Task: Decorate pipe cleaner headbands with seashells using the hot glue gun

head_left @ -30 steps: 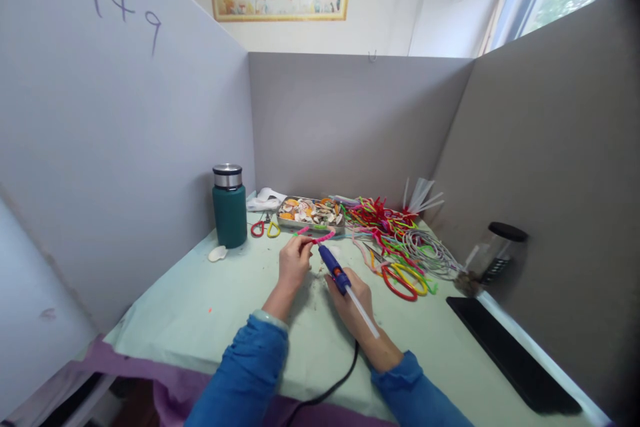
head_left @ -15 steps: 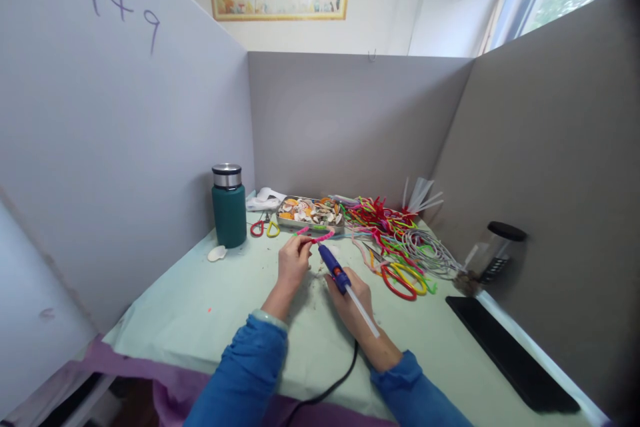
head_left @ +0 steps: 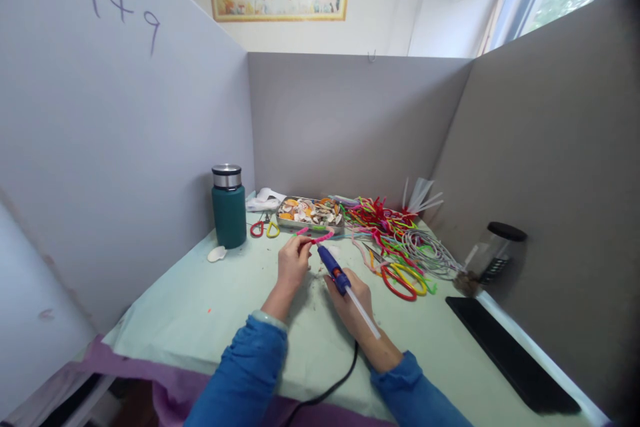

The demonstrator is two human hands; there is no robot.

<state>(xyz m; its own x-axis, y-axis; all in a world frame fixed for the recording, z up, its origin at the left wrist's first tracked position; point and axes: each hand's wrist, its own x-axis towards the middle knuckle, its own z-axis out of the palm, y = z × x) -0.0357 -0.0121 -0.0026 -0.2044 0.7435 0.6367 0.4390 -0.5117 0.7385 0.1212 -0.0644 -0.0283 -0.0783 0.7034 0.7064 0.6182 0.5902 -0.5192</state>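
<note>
Almost nothing has moved since the earlier frame; at most, the hot glue gun [head_left: 334, 267] has shifted very slightly, and both hands keep their places over the worktop [head_left: 185, 313]. Taking its nozzle as the centre of a dial, with twelve at the far panel, the left hand [head_left: 294, 263] sits at eight, its fingers clamped on a fuzzy pink pipe cleaner [head_left: 327, 235], which runs out towards one, touching or just beside the nozzle; I cannot tell which. At five, the right hand [head_left: 353, 303] has its fingers closed round the gun's grip, though whether the trigger is squeezed is hidden. A glue stick [head_left: 364, 315] juts from the gun's rear towards five. Judging by its look, the pipe cleaner should be feather-light, soft outside, springy on its wire core, and easily bent; a pinch well back from the hot tip suits it. The gun is likely rigid and heavier, best held by its grip. A metal tray [head_left: 300, 225] of shells [head_left: 310, 210] lies at twelve, and scissors [head_left: 393, 269] at four.
</note>
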